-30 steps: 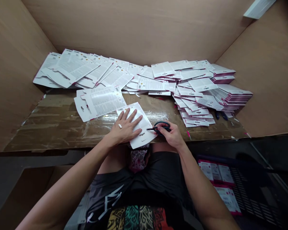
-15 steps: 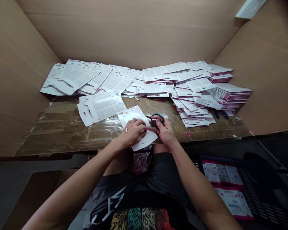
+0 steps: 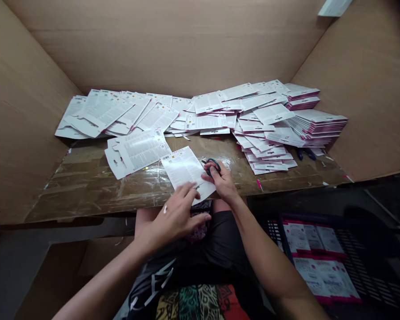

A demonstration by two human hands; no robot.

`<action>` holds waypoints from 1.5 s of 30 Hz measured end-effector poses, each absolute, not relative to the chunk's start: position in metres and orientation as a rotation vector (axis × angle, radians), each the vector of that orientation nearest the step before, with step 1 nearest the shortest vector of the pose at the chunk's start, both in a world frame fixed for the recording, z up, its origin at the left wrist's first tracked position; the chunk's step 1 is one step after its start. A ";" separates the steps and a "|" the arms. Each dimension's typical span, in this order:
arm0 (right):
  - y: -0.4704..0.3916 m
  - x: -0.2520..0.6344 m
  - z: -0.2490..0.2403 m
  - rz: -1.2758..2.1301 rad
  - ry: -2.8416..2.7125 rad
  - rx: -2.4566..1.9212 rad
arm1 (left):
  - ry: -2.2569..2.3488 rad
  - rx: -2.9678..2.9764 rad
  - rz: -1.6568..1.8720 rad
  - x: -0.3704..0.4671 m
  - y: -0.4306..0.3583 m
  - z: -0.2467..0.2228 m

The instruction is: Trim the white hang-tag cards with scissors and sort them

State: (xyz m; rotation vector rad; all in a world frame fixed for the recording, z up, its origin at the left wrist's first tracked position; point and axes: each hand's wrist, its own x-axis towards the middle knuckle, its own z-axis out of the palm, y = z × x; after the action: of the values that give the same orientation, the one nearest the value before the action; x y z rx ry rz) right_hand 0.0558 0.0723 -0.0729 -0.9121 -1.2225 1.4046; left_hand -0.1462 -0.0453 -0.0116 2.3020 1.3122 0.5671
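A white printed packet (image 3: 183, 166) lies at the table's front edge, its near end jutting over. My left hand (image 3: 180, 209) is over that near end with fingers spread and holds nothing; whether its fingertips touch the packet I cannot tell. In my right hand (image 3: 223, 180) are dark-handled scissors (image 3: 213, 165), their tip pointing left above the packet's right side. The fingers of this hand are also close to the packet's right edge. Left of it lies another white packet (image 3: 136, 151) with a hang-hole flap.
Overlapping white packets (image 3: 110, 111) spread along the back, with pink-edged stacks (image 3: 320, 124) at the right. Dark-blue-handled pliers (image 3: 306, 154) lie beside them. Cardboard walls (image 3: 173, 44) enclose the table (image 3: 83, 182). Below right, a dark blue crate (image 3: 360, 262) holds pink-and-white packs.
My left hand has come off the packet's middle, moved down toward me and opened its fingers. The right hand keeps the scissors, nearly in place. The view has shifted slightly.
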 end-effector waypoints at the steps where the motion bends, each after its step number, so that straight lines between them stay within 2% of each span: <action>1: 0.070 0.060 -0.070 1.362 -1.283 -0.913 | 1.509 2.339 0.585 -0.144 -0.045 -0.023; 5: 0.057 0.090 -0.058 0.922 -1.825 -0.859 | 1.606 2.491 0.497 -0.149 -0.031 -0.054; 9: 0.052 0.107 -0.060 0.609 -2.234 -0.771 | 1.588 2.480 0.584 -0.161 -0.018 -0.056; 15: 0.066 0.074 -0.068 0.259 -2.214 -1.277 | 1.774 2.488 0.484 -0.159 0.006 -0.054; 21: 0.043 0.066 -0.071 0.197 -2.191 -1.257 | 1.532 2.636 0.370 -0.148 -0.043 -0.052; 23: 0.027 0.067 -0.076 0.205 -2.205 -1.179 | 1.436 2.605 0.439 -0.152 -0.051 -0.053; 25: 0.012 0.068 -0.081 0.191 -2.222 -1.132 | 1.515 2.488 0.618 -0.173 -0.038 -0.050; 27: 0.001 0.067 -0.082 0.148 -2.229 -1.084 | 1.847 2.280 0.772 -0.211 -0.009 -0.040; 28: -0.003 0.066 -0.082 0.129 -2.255 -1.027 | 2.073 2.165 0.736 -0.234 0.006 -0.034; 30: -0.009 0.065 -0.079 0.102 -2.383 -0.835 | 2.377 1.948 0.447 -0.275 0.030 -0.022; 34: -0.012 0.074 -0.071 0.035 -2.573 -0.480 | 2.440 1.846 -0.041 -0.310 0.026 -0.009; 39: 0.026 0.107 -0.033 -0.002 -2.307 -0.407 | 2.226 2.182 -0.074 -0.288 -0.021 -0.010; 43: 0.114 0.130 0.033 -0.256 -2.056 -0.689 | 1.957 2.393 0.101 -0.249 -0.031 -0.015; 45: 0.153 0.133 0.058 -0.200 -2.028 -0.856 | 1.900 2.402 0.147 -0.224 -0.028 -0.019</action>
State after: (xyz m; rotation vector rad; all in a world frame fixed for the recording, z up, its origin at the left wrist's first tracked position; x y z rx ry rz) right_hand 0.1334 0.1526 0.0583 -0.8557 -2.0275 -0.1997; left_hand -0.2243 -0.0284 -0.0193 2.4022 1.8999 0.1472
